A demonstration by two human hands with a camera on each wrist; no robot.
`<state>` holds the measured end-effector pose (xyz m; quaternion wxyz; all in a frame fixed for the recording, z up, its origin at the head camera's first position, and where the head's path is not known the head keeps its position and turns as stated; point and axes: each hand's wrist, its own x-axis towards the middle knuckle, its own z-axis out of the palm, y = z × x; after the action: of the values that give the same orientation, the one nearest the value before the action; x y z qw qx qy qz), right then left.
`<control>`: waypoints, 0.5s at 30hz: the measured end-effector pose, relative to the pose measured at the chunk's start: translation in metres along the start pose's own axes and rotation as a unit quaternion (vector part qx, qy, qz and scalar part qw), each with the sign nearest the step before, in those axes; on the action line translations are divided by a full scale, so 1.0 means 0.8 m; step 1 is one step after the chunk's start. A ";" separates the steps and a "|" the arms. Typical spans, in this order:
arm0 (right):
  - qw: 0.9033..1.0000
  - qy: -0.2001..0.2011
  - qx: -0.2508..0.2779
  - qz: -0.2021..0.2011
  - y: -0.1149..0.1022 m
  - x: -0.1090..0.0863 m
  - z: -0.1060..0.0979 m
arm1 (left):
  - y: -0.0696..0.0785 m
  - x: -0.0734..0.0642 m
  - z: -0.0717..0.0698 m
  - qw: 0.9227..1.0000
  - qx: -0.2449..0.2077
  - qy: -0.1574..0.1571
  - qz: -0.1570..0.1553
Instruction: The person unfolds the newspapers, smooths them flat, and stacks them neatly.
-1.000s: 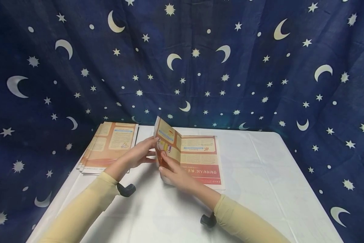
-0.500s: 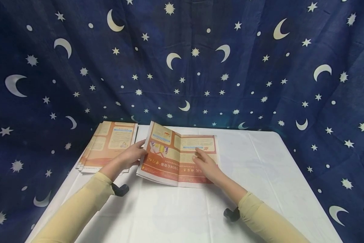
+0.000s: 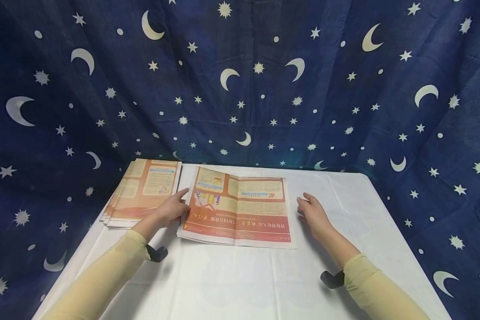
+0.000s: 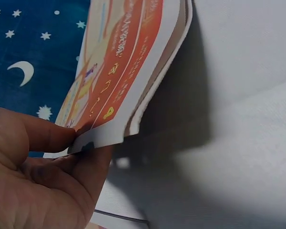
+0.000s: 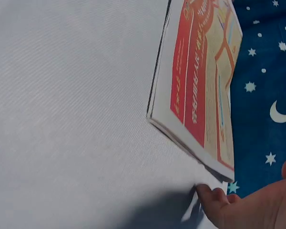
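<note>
A red and orange printed newspaper (image 3: 260,213) lies spread on the white table, with a crease down its middle. At its left edge, my left hand (image 3: 171,209) pinches the sheets, thumb on top and fingers beneath; the left wrist view shows this edge of the newspaper (image 4: 128,71) lifted above the cloth. Off the right edge is my right hand (image 3: 316,218), fingers loosely bent and holding nothing. In the right wrist view, the fingertips of the right hand (image 5: 248,205) are close to the newspaper's corner.
A stack of similar printed newspapers (image 3: 143,191) lies at the table's back left, just beyond the left hand. White cloth covers the table (image 3: 344,200). Behind it hangs a dark blue curtain (image 3: 240,120) with moons and stars.
The upright left part of the newspaper has come down to the left, held by the left hand. The right hand has left the pages and moved right, past the newspaper's edge.
</note>
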<state>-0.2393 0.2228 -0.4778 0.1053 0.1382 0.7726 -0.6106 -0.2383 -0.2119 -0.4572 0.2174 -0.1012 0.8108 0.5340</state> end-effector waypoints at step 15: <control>0.986 -0.033 0.144 0.080 0.014 -0.016 -0.014 | -0.025 0.009 0.008 1.000 0.002 0.005 0.014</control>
<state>-0.2234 0.2348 -0.4811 0.1578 0.1930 0.6594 -0.7093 -0.2353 -0.2136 -0.4789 0.2058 -0.0917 0.8145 0.5346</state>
